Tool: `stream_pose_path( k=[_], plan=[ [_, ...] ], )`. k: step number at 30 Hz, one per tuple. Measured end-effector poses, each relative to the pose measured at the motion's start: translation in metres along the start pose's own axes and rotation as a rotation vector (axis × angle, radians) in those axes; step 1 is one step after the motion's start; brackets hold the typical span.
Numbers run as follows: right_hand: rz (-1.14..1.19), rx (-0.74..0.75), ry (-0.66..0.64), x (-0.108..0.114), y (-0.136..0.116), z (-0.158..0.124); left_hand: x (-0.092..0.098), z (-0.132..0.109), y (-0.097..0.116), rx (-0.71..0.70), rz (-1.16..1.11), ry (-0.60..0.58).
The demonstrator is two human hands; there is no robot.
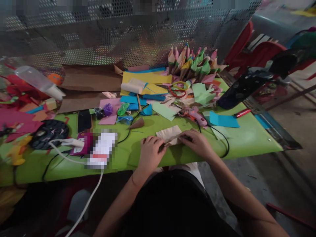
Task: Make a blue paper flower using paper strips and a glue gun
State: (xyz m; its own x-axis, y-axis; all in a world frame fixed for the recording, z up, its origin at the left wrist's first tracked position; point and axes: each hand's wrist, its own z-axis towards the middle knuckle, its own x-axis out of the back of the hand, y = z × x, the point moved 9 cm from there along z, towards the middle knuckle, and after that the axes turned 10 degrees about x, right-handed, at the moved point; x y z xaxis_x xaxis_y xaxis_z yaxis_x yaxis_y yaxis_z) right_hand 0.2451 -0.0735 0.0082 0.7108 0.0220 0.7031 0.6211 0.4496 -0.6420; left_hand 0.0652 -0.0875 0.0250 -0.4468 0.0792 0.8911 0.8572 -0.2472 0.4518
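Observation:
Near the front edge of the green table [249,144], a small pale beige sheet of paper [170,132] lies between my two hands. My left hand [151,153] pinches the near left edge of the paper, its fingers curled. My right hand [195,141] grips the paper's near right edge between thumb and fingers. The near edge looks curled up or folded. Just beyond my left hand a small brown paper cone [137,123] rests on the table. Behind my right hand lies a pink hot glue gun [197,117] with a black cord.
Many finished paper cones [190,64] stand bunched at the back. Scissors [172,90], yellow paper [153,79] and blue paper [224,119] lie around. A dark bottle [243,87] stands at right. To the left are a phone [103,149], a power strip [82,143] and cords.

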Motion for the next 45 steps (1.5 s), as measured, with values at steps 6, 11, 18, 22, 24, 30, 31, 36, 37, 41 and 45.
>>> stream_pose_path(
  k=[6,11,18,22,24,30,31,36,37,41,45],
  plan=[
    [-0.101,-0.010,-0.017,-0.005,0.001,0.004,-0.002,-0.004,-0.003,0.058,0.069,0.064],
    [-0.200,-0.026,0.040,-0.010,0.004,0.001,-0.003,-0.004,-0.006,0.125,0.132,0.086],
    [-0.260,0.101,0.116,0.002,-0.011,0.000,-0.005,-0.006,0.002,-0.006,0.112,0.086],
    [-0.235,0.209,-0.006,-0.001,-0.017,-0.004,-0.005,-0.008,0.008,-0.065,0.116,0.040],
    [-0.195,0.218,-0.056,-0.004,-0.014,-0.007,-0.005,-0.008,0.009,-0.068,0.104,0.023],
    [-0.129,0.182,-0.037,0.001,-0.008,-0.003,-0.005,0.002,0.006,-0.039,0.120,-0.001],
    [-0.111,0.171,-0.044,0.001,-0.008,-0.001,-0.004,0.005,0.005,-0.029,0.119,-0.001],
    [-0.148,0.094,-0.026,0.000,-0.002,0.011,-0.004,0.023,-0.002,0.048,0.133,-0.037],
    [-0.189,0.087,-0.007,-0.001,-0.002,0.013,-0.005,0.026,-0.003,0.064,0.148,-0.034],
    [-0.351,0.103,0.039,-0.004,-0.003,0.014,-0.004,0.029,-0.001,0.049,0.194,0.027],
    [-0.288,0.205,0.015,-0.006,-0.010,0.008,-0.005,0.020,0.003,-0.043,0.199,0.044]
  ],
)
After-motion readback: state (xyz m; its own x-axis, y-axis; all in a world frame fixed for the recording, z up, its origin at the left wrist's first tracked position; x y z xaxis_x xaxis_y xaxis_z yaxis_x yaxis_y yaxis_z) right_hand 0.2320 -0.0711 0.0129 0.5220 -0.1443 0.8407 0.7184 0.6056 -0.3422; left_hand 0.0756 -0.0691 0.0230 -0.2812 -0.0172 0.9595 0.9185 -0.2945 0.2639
